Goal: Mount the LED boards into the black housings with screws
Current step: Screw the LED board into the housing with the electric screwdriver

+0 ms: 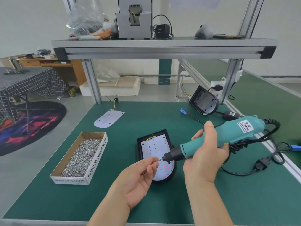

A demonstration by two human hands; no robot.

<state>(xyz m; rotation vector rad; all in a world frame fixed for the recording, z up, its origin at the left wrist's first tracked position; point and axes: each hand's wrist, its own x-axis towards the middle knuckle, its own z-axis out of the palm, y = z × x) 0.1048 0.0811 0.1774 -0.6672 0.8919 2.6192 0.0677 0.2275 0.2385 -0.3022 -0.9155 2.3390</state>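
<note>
Two hands over the housing (164,181): right hand (205,154) grips the screwdriver (241,132), left hand (138,178) pinches a screw (153,162) (open mat (65,198) around).

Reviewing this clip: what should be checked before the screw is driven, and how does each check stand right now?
1. Board seated in housing: ok.
2. Right hand grips screwdriver: ok.
3. Left hand pinches screw at bit: ok.
4. Screw seated on bit: cannot tell, too small.
5. Bit upright over a hole: not ok, nearly sideways above the board.
6. Box holds screws: ok.
</note>
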